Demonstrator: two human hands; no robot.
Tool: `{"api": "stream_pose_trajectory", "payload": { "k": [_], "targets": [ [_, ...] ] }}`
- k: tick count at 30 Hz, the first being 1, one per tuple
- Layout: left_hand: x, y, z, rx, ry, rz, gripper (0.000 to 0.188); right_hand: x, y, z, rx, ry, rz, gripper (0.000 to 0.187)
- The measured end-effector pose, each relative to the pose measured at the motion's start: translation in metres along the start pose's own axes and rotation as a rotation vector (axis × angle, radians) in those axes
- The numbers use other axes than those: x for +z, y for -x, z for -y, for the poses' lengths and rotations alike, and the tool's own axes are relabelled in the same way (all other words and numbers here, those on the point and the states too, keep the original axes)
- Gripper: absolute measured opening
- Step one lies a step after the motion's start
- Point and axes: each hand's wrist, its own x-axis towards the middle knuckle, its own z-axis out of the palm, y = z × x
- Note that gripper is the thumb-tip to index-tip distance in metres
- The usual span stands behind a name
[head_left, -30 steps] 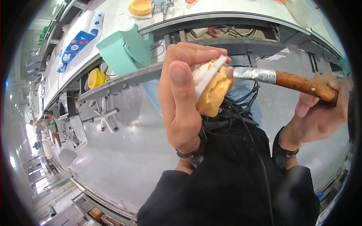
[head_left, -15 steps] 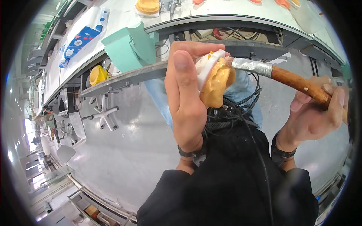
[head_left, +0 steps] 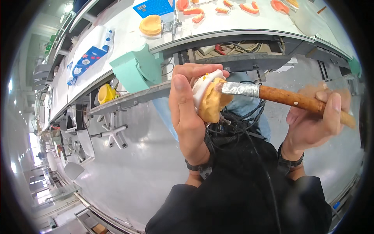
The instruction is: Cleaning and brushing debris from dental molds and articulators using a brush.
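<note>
Head view, brush (head_left: pixel 286 97) still on cast (head_left: pixel 210 104), blue packet (head_left: pixel 155 7) appears

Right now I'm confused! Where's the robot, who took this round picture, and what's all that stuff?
There's no robot here: each grip is a person's own bare hand. A camera on that person's head looks down, and its wide fisheye lens bends straight edges. The left grip holds a bumpy tan model with a white layer against it. The right grip holds a brush with a wooden handle and a silvery wrapping; its tip is right at the model. On the white workbench lie pink, denture-like pieces, a tan, rounded piece and a blue-patterned package.
</note>
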Motion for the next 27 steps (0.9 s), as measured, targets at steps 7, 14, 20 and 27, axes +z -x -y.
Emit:
{"api": "stream_pose_trajectory", "payload": {
  "k": [7, 14, 20, 27],
  "targets": [
    [0.01, -0.003, 0.004, -0.066, 0.146, 0.024, 0.052, 0.0, -0.006, 0.002, 0.064, 0.013, -0.077, 0.026],
    [0.003, -0.005, 0.0, -0.298, 0.809, -0.052, 0.045, -0.016, 0.0, 0.0, -0.019, 0.011, 0.044, 0.027],
    [-0.003, -0.005, 0.002, -0.436, 0.91, -0.079, 0.039, -0.002, 0.006, -0.005, -0.114, 0.023, 0.012, 0.026],
    [-0.002, -0.005, 0.004, -0.482, 0.994, -0.075, 0.048, -0.024, 0.0, -0.004, -0.218, -0.082, 0.262, 0.025]
  ]
}}
